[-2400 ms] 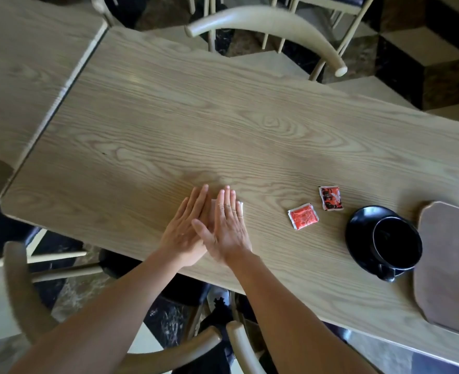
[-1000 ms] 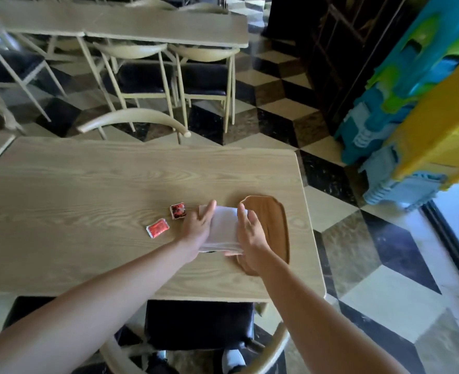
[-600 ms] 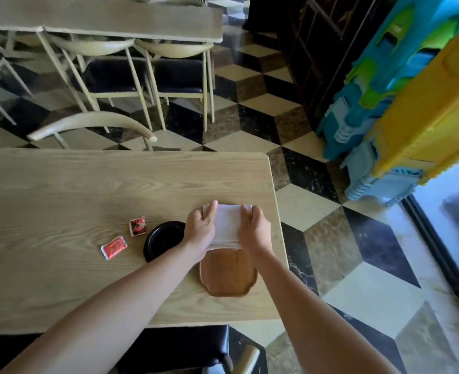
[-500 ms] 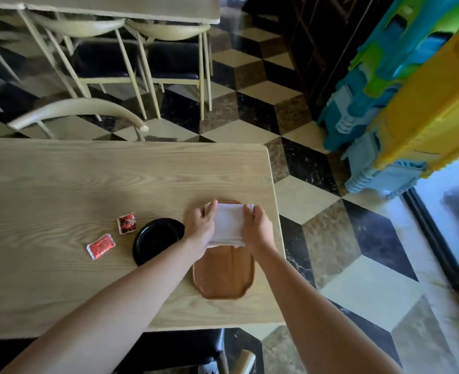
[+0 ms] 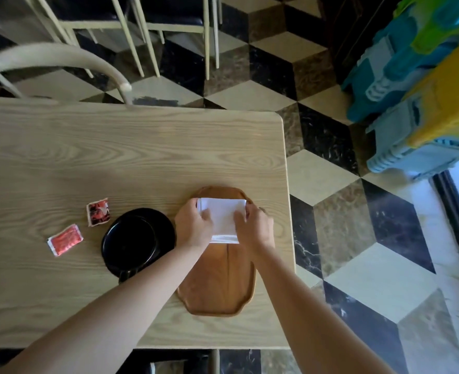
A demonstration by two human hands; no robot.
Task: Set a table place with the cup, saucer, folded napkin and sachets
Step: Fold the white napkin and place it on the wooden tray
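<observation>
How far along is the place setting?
Done: the napkin is folded. In hand: the left hand and right hand grip its side edges over the far end of the wooden tray; whether it has touched down is unclear. Left: the cup on its saucer sits on the table beside the tray, with the darker sachet and red sachet loose beyond, probably to arrange next.

A wooden tray (image 5: 217, 287) lies on the pale table (image 5: 115, 157), a curved chair back (image 5: 61, 54) beyond.
</observation>
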